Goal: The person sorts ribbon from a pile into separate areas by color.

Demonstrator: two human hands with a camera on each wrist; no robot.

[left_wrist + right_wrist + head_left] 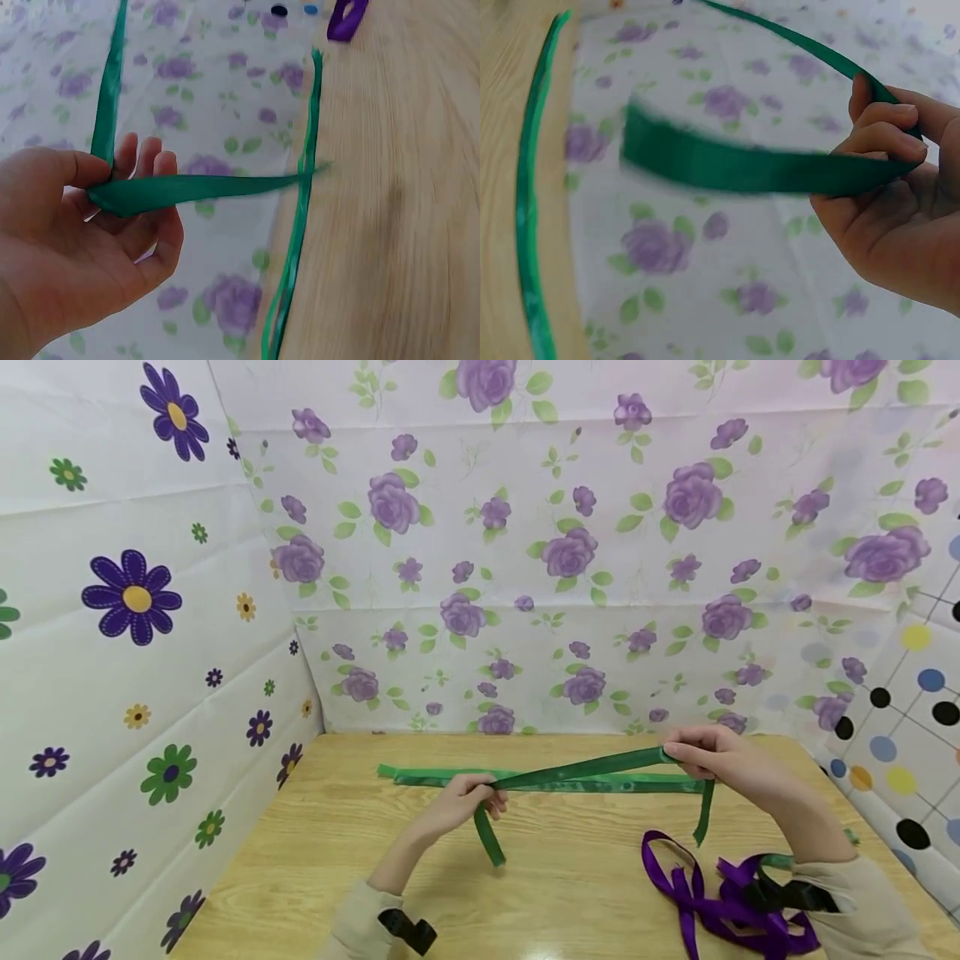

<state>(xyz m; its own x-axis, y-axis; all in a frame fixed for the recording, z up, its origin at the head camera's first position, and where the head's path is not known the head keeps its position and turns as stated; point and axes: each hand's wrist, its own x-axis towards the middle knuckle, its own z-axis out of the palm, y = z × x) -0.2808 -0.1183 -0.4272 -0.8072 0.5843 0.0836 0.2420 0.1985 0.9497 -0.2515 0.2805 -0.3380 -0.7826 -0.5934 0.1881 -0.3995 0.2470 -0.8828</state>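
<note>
A dark green ribbon (585, 768) stretches between both hands above the table, slanting up to the right. My left hand (459, 802) pinches it near one end, and a short tail (202, 191) hangs past the fingers. Higher up, the right hand (708, 753) pinches the ribbon near its other end; that tail (742, 169) hangs down too, blurred in the right wrist view. Behind the hands, green ribbon strips (622, 784) lie side by side along the back of the table, partly hidden by the left hand.
A loose heap of purple ribbon (693, 902) lies at the table's front right, partly under the right forearm, with a bit of green ribbon (776, 861) beside it. Flowered cloth walls (525, 635) enclose the wooden table (315, 860) at the back and sides.
</note>
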